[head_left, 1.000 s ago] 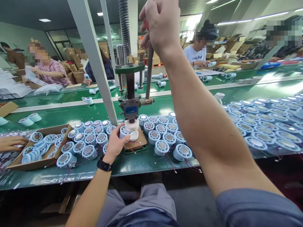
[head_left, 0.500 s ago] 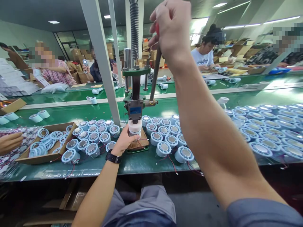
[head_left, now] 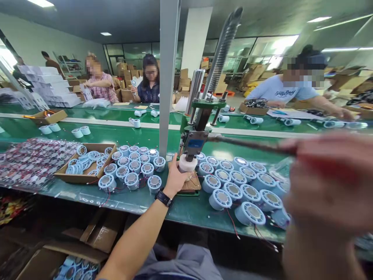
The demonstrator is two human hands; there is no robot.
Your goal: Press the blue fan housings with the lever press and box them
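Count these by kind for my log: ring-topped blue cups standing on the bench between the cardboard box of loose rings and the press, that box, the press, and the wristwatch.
Ring-topped blue cups: 16
Cardboard box: 1
Press: 1
Wristwatch: 1
Total: 19

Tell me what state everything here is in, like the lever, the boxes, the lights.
Lever: swung down, near level.
White press block: lowered.
Left hand: curled beside the block, its hold hidden.
Right hand: closed on the lever, blurred.
Ring box: open, part-filled.
Box under the bench: open, holding parts.
Round blue housings: upright.
Watch: fastened.
Ceiling light: on.
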